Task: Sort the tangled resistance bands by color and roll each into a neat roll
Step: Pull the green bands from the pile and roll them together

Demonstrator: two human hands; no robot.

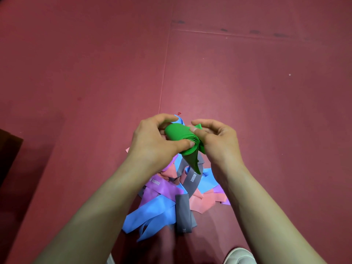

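Observation:
A green band (pixel 179 136), mostly wound into a roll, sits between both hands above the pile. My left hand (pixel 152 138) grips the roll from the left, thumb pressed on its layered end. My right hand (pixel 215 138) pinches the roll's right side with thumb and fingers. A loose green tail (pixel 192 161) hangs down from the roll. Beneath lies a tangled heap: a blue band (pixel 152 212), a grey band (pixel 183 210), a purple band (pixel 162 187) and a pink band (pixel 202 203).
The bands lie on a dark red mat floor (pixel 247 92) with seams running across it. A dark object (pixel 9 149) juts in at the left edge. A white shoe (pixel 240 256) shows at the bottom right.

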